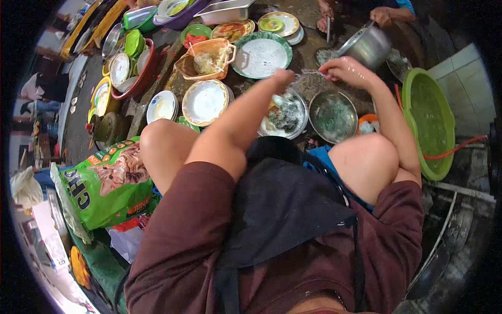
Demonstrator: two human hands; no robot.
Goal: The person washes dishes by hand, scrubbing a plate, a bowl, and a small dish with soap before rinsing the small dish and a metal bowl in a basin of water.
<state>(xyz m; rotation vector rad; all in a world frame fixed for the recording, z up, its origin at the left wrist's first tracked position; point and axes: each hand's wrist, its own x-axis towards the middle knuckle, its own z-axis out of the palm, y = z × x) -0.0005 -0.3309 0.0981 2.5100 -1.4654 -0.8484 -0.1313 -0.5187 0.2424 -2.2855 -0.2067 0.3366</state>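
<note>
My left hand (284, 79) and my right hand (349, 71) are raised above the dishes, a short distance apart. Thin, glinting, wet-looking strands (310, 75) stretch between them. Both hands look closed at the ends of these strands, whose material I cannot make out. Below my left hand lies a round metal basin (302, 124) with suds and a dark, foamy mass. A metal bowl (333, 116) of cloudy liquid sits under my right hand. Behind my left hand is a green-rimmed tray (262, 55) with foam on it.
Stacked plates (205, 102), an orange basket (201, 61) and a red basin (142, 73) stand on the left. Across from me, another person's hands (382, 17) hold a metal pot (367, 48). A green tub (431, 123) is at right, a green bag (107, 183) at left.
</note>
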